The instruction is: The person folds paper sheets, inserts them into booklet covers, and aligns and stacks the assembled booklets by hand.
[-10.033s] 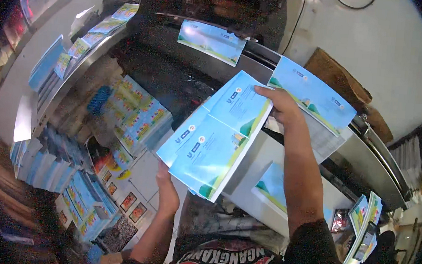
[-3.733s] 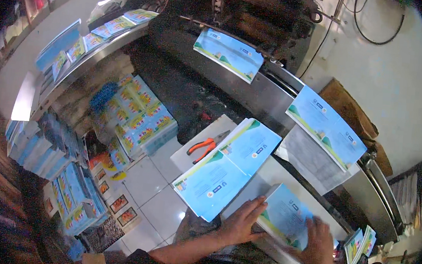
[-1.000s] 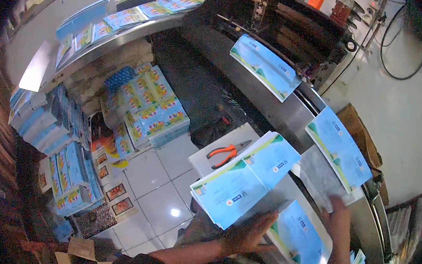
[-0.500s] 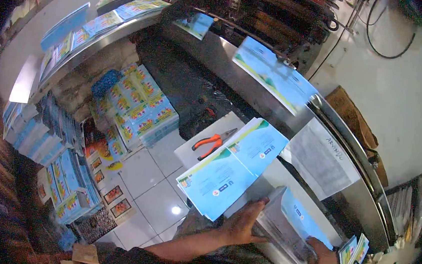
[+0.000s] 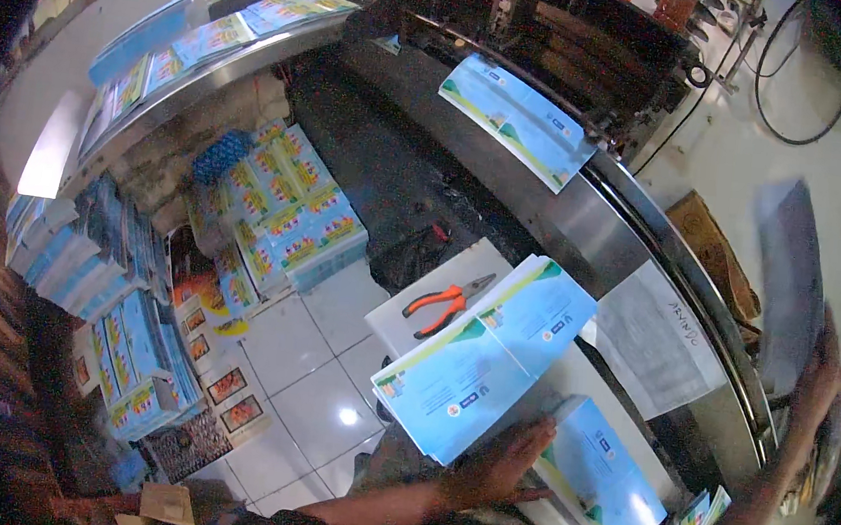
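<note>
My left hand [image 5: 508,460] lies at the left edge of a stack of blue printed sheets [image 5: 612,479], its fingers stretched out and holding nothing. At the far right my right hand [image 5: 822,363] is raised, its fingers closed on the lower edge of a long grey slab [image 5: 787,285]. Motion blurs the slab, so its kind does not show. Beyond my left hand, two piles of blue printed sheets [image 5: 487,363] lie side by side. Orange-handled pliers [image 5: 447,305] rest on a white surface [image 5: 386,310] next to them.
A metal machine rail [image 5: 682,245] curves along the far side, with a printed sheet [image 5: 518,121] and a handwritten paper [image 5: 659,338] on it. Stacks of printed sheets [image 5: 299,217] stand on the tiled floor [image 5: 315,383]. An open cardboard box [image 5: 164,510] sits at lower left.
My right hand has risen from the near stack to the far right with the grey slab. My left hand stays by the stack, whose blue top is now uncovered. The view has shifted slightly.
</note>
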`<state>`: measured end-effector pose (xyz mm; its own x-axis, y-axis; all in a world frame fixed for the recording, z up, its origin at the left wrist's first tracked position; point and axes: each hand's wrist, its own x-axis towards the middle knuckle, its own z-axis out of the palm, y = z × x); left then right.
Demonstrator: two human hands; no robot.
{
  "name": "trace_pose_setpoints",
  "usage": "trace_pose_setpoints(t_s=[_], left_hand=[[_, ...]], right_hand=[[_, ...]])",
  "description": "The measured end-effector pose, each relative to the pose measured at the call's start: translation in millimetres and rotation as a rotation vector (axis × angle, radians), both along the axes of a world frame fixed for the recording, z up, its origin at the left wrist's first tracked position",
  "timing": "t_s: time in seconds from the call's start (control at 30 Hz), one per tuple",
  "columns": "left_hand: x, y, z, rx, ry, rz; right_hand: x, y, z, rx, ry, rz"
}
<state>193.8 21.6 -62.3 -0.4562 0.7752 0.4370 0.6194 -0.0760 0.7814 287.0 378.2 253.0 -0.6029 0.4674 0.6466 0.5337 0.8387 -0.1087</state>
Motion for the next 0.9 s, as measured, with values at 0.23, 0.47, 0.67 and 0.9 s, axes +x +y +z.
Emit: trace_pose_setpoints(t_s=[0.23,0.47,0.67,0.9], left_hand=[[3.0,3.5,-13.1,-0.071,-0.096,-0.01],[2.9,-0.4,-11.7,0.005,-0.214,-0.051],[-3.9,-10.4,8.0,0.062,-0.046,0.003],[-6.6,-10.9,21.4,0.033,-0.094,0.011]], right_hand=[[-112.2,-7.7,-115.0,0.135,-0.367,0.043],[-29.0,-104.2,-165.4,-0.081,-0.501,0.244],[65.7,-232.9,-127.2,-0.433,-0.882,0.199],[104.3,-217.4,-136.7,-0.598,-0.898,0.23]])
